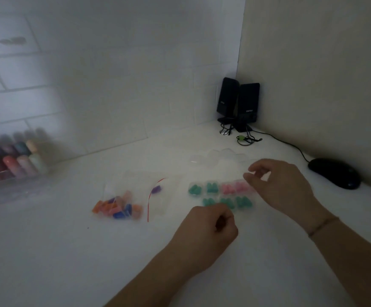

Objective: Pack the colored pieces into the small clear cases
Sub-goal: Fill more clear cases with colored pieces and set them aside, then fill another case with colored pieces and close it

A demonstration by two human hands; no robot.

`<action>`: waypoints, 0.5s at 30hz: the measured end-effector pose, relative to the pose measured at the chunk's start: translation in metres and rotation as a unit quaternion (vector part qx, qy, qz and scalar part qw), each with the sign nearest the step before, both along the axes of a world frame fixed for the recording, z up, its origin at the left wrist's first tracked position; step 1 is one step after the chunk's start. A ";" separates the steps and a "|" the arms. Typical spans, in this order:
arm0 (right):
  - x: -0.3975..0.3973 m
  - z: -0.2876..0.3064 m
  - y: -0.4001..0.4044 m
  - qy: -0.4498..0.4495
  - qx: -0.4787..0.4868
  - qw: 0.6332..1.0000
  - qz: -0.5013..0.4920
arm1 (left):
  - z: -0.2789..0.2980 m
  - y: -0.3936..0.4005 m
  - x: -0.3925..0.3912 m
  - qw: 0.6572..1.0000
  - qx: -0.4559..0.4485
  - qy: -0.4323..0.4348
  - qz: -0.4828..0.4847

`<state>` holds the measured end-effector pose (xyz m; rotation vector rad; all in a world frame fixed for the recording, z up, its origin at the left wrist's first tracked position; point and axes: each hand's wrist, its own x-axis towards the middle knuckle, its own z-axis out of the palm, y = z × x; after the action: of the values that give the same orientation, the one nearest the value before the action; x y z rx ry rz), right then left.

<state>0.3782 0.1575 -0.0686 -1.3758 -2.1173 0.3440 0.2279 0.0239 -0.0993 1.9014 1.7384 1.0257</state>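
— While my left hand [211,227] sits curled over the near side of the tabletop [47,251], can you tell what it holds?

— From the head view, no. Its fingers are folded in toward the palm, right at the front of the lower row of filled cases, and whether something small is pinched inside them I cannot tell; the picture is dim and blurred.

— And the other one?

— My right hand [284,185] hovers toward the far right part of the tabletop, thumb and fingertips drawn close together as if around something clear. It may be one of the cases, but again I cannot tell.

— Where are the pieces?

— Packed ones lie between my hands in two rows: green-filled cases [204,189] and pink-filled cases [233,188] in the far row, three more green-filled ones [226,202] in the near row. Loose colored pieces [118,207], orange, blue and pink, lie in a clear bag [133,191] with a red strip, left of the cases near the middle of the tabletop. One purple piece [156,189] lies by the bag's mouth.

— Any spare cases?

— Several empty clear cases [220,157] lie behind the rows, toward the back edge.

— Anything else?

— Two black speakers [238,103] in the back right corner, a black mouse [335,173] along the right edge, and a clear box of colored bottles [12,162] at the left edge.
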 end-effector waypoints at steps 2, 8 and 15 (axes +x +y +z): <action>-0.009 0.003 0.022 -0.073 -0.001 0.997 -0.013 | -0.004 0.002 -0.001 1.000 0.016 0.000 0.023; -0.021 -0.006 0.077 -0.194 -0.116 0.974 -0.031 | -0.011 0.003 -0.008 0.998 0.035 0.037 0.045; -0.020 -0.007 0.086 -0.246 -0.105 0.963 0.014 | -0.016 0.007 -0.012 0.996 0.061 0.004 0.061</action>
<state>0.3579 0.2435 -0.0752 -1.6913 -2.5625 0.2628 0.2157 0.0314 -0.1150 1.8936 1.8565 1.1960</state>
